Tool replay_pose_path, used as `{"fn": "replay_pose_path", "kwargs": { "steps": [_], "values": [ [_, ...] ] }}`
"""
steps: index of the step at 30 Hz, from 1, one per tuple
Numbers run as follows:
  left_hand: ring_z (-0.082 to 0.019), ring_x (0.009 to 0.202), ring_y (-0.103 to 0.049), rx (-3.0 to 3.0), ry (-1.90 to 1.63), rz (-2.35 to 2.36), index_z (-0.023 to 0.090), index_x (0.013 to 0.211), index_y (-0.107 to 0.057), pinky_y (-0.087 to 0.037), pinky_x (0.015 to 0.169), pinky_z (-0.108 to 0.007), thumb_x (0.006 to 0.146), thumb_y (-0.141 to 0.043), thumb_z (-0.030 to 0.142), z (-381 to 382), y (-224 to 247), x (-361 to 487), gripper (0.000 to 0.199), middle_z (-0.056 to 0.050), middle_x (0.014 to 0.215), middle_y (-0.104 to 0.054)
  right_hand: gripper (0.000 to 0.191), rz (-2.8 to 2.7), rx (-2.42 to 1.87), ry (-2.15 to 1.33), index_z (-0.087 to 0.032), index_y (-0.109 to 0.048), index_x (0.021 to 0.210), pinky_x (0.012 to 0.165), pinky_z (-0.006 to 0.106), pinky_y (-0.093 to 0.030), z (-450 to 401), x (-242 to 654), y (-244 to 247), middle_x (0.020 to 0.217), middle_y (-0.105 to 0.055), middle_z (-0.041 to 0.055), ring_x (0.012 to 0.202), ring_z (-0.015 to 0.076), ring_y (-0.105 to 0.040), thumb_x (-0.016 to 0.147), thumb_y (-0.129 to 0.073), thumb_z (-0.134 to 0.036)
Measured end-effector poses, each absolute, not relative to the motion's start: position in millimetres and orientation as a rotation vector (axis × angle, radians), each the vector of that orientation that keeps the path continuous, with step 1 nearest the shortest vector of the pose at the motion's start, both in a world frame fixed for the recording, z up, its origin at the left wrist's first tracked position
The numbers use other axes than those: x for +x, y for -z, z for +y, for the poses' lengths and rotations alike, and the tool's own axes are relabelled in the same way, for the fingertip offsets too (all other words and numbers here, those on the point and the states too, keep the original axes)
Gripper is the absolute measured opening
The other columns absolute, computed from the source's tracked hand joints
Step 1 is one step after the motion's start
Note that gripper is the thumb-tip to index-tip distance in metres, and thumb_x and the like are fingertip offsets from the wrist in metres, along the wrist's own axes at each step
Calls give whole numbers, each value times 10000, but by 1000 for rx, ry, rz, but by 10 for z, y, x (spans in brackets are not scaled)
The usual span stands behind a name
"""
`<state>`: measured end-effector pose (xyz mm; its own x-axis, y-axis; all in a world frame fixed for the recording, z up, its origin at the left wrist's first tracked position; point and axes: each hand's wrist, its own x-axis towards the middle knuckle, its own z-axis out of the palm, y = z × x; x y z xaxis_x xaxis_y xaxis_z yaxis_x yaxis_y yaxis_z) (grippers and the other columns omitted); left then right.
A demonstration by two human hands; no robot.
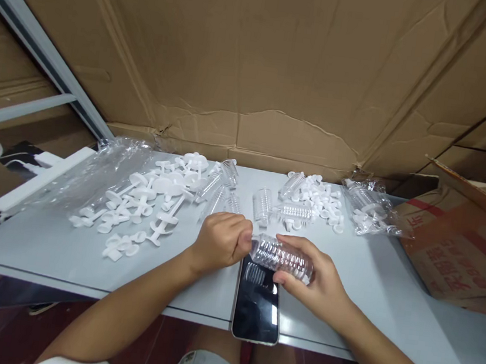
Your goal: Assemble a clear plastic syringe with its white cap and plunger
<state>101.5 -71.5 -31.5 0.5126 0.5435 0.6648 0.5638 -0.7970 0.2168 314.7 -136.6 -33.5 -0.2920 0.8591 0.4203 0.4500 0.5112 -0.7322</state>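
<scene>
My right hand [319, 283] wraps round a clear ribbed plastic bottle [280, 256], which lies nearly level above a black phone [258, 305]. At the bottle's left end my left hand [222, 240] is closed in a fist; that end is hidden inside its fingers. Behind the hands, more clear ribbed bottles [262, 205] lie on the grey table [195, 285]. White plastic pieces with round discs on stems [172, 185] spread to the left. A heap of small white plastic parts [319, 194] sits behind my right hand.
Crumpled clear plastic bags [102, 171] lie at the back left, beside a white power strip [42, 178] with plugs. A clear bag of parts [370, 206] stands near an open cardboard box [461, 244] on the right. Large cardboard [258, 60] walls off the back.
</scene>
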Motion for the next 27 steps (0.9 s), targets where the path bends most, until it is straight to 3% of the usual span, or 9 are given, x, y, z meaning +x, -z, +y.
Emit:
{"fn": "replay_pose_path", "kwargs": {
  "steps": [3,7,13,17,22,27],
  "values": [
    [-129,492,-404,-2920,1279,-1411,187,570,-473,-297,539,-274,940,-230,315,-711,321,1077,461,2,512,-449,508,-2117,-933,-175,-205,-483,1275,831,355,-554,-1337,3199,340,1078,-624,108,985,215,-627,800,-657,-150],
    [-127,533,-443,-3081,1399,-1788,183,593,-469,-332,571,-266,955,-208,421,-680,302,1120,506,14,535,-450,533,-2187,-823,146,-210,-464,1314,805,357,-557,-1261,3285,329,1081,-591,119,992,219,-603,818,-595,-66],
    [-149,620,-475,-3116,1324,-1649,185,683,-497,-351,624,-284,958,-176,390,-705,238,1061,470,0,624,-502,507,-2200,-850,124,-225,-440,1310,802,364,-565,-1236,3288,342,1090,-594,116,982,217,-616,838,-583,-108],
    [-147,653,-492,-3213,1283,-1556,193,869,-523,-381,646,-291,948,-270,299,-736,192,1049,285,4,701,-528,480,-2087,-891,30,-220,-441,1238,831,373,-556,-1249,3257,356,1084,-611,113,996,220,-623,807,-633,-131],
    [-156,858,-589,-3255,1776,-1478,212,1090,-541,-472,798,-303,916,-458,315,-752,185,1076,218,-55,1006,-606,425,-1803,-1038,-181,-247,-495,1124,827,375,-549,-1269,3251,286,1027,-618,81,991,231,-621,757,-701,-186],
    [-170,1005,-599,-3188,2185,-1418,205,1038,-570,-484,898,-308,853,-593,257,-757,200,1089,193,-67,1094,-626,426,-1723,-1065,-272,-252,-549,1098,857,359,-532,-1278,3287,204,1057,-605,78,1037,231,-592,723,-736,-175]
  ]
}}
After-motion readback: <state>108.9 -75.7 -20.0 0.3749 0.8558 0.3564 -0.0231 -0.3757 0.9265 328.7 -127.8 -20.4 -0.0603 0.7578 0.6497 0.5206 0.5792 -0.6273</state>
